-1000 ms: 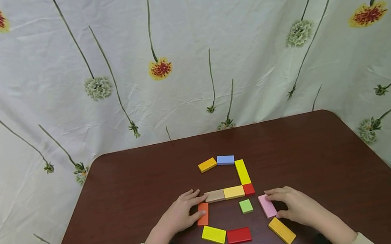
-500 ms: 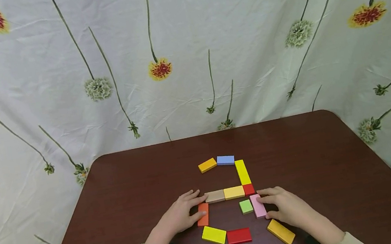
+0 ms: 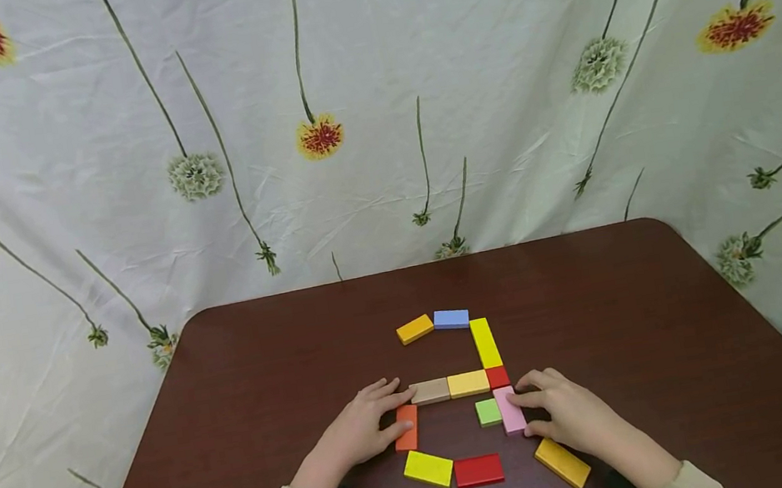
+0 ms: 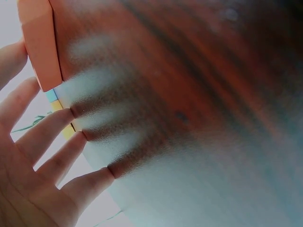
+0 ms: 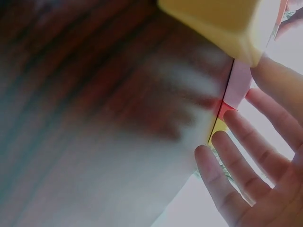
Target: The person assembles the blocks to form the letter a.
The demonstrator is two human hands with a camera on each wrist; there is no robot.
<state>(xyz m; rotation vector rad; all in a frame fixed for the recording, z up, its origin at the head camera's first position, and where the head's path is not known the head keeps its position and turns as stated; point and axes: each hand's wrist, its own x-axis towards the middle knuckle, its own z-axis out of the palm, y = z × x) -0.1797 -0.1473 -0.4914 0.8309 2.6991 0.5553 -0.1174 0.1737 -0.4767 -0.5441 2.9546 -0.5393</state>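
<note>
In the head view my left hand [image 3: 368, 424] rests on the table with its fingers spread. Its thumb lies on an orange block [image 3: 406, 436], and the index fingertip is at the left end of a beige block [image 3: 430, 392]. My right hand [image 3: 571, 411] touches a pink block [image 3: 510, 410], index finger over its right edge and thumb beside its lower right corner. That block sits just below a small red block [image 3: 498, 377] and against a light green block [image 3: 488, 412]. In the right wrist view the other fingers of my right hand [image 5: 265, 161] are extended.
A yellow-orange block [image 3: 468, 384] lies between the beige and small red ones. Above are a long yellow block [image 3: 485, 343], a blue block [image 3: 451, 319] and an amber block [image 3: 415, 330]. Nearer lie a bright yellow block [image 3: 428, 469], a red block [image 3: 479, 471] and an orange-yellow block [image 3: 564, 463].
My right hand has slid the pink block left, up to the green block and under the small red one. The green block has shifted slightly left. My left hand has stayed put.
</note>
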